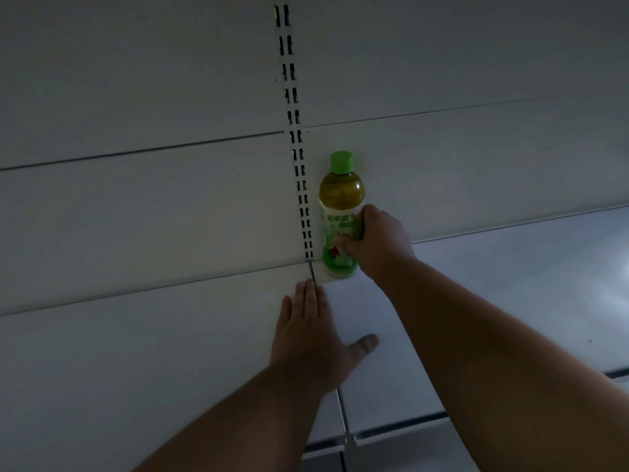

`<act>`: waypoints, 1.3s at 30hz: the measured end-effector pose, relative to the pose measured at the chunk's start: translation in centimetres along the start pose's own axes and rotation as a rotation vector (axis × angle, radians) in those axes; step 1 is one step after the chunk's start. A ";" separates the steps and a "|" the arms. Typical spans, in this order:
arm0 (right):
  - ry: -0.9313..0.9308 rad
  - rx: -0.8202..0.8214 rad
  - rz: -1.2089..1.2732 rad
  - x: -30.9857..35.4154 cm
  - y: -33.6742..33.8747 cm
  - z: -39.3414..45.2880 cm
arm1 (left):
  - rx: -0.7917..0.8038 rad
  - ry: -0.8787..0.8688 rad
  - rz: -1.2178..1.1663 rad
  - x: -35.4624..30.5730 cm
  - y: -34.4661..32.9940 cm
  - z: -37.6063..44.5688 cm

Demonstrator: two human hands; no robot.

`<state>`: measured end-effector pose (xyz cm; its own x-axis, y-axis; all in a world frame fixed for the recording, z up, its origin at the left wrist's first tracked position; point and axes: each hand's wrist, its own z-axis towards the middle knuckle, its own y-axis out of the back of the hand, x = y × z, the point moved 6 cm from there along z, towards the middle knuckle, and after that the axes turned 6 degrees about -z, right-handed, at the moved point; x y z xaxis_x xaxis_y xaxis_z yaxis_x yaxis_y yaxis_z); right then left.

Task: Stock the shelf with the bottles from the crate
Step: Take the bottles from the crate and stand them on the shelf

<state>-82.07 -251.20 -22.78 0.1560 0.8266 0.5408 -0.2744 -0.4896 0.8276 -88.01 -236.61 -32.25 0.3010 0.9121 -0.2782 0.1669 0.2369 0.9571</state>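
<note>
Green-capped and green-labelled, a bottle (341,216) of yellowish drink is being held upright at the back of the white shelf (510,301), close against the rear panel (136,199) and just right of the slotted upright (299,172). It is being gripped around its lower label by the right hand (374,243), fingers curled round the body. The left hand (313,335) is being rested flat on the shelf, fingers straight and thumb spread, with nothing held, near the bottle's base.
</note>
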 end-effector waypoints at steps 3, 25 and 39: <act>-0.016 0.024 0.028 -0.7 -0.3 -1.0 | 0.016 0.004 -0.008 -0.1 0.1 -0.1; -0.662 0.060 -0.595 -11.4 16.9 -38.4 | 0.124 -0.892 -0.099 -19.0 2.0 -18.4; -1.170 0.031 0.025 -34.0 6.8 -50.9 | 0.438 -1.036 0.050 -30.1 -19.9 -22.0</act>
<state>-137.57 -268.48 -43.20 0.9336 0.0652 0.3524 -0.2691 -0.5220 0.8094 -121.04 -261.45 -41.12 0.9172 0.1513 -0.3686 0.3868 -0.1162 0.9148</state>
